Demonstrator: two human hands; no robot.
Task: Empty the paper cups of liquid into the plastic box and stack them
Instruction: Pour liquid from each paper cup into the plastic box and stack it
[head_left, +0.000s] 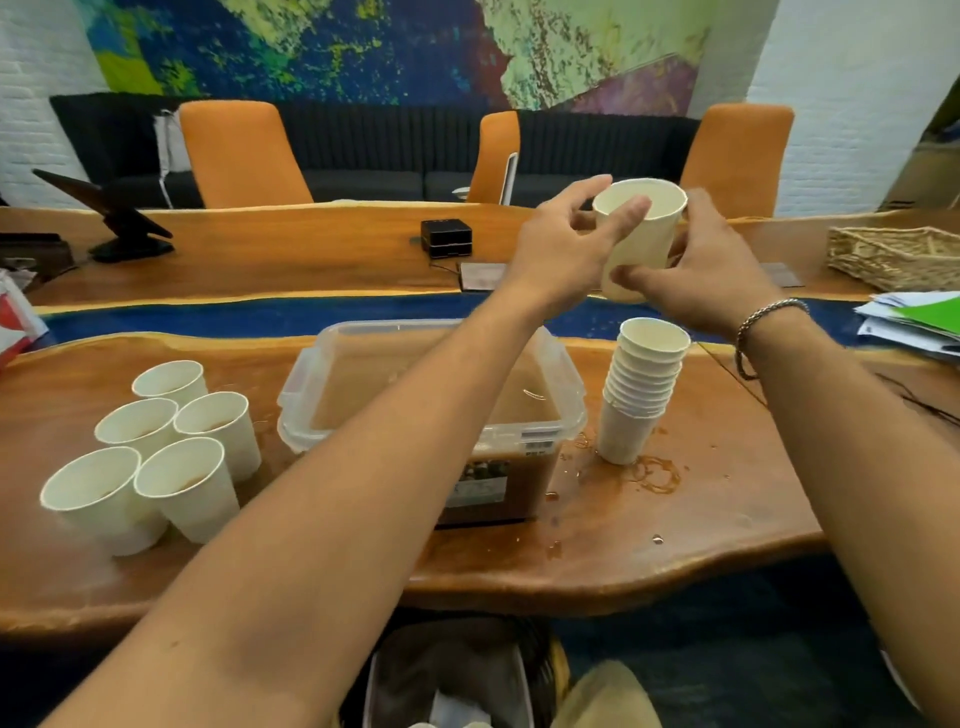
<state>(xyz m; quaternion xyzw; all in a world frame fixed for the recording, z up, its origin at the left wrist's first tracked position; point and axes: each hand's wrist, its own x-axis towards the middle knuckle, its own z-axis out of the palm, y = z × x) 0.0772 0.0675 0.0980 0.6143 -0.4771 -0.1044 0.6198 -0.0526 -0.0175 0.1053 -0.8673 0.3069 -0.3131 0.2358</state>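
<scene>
Wooden surface (675, 519) carries a plastic box (571, 410) of brown liquid, with five filled cups (192, 483) to its left and a stack of cups (641, 384) to its right amid spills. Above the stack, the left hand (561, 254) and right hand (711, 280) hold one cup (641, 244), fingers (628, 213) curled round it. The left forearm (415, 415) crosses over the box. A wicker basket (893, 254) and papers (914, 322) lie far right.

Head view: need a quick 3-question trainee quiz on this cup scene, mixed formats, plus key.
1. True or false: the left hand and right hand both hold the raised cup.
2. How many loose cups stand left of the plastic box?
3. The stack of cups stands: A) left of the box, B) right of the box, C) inside the box.
Key: 1 true; 2 five; 3 B.
</scene>
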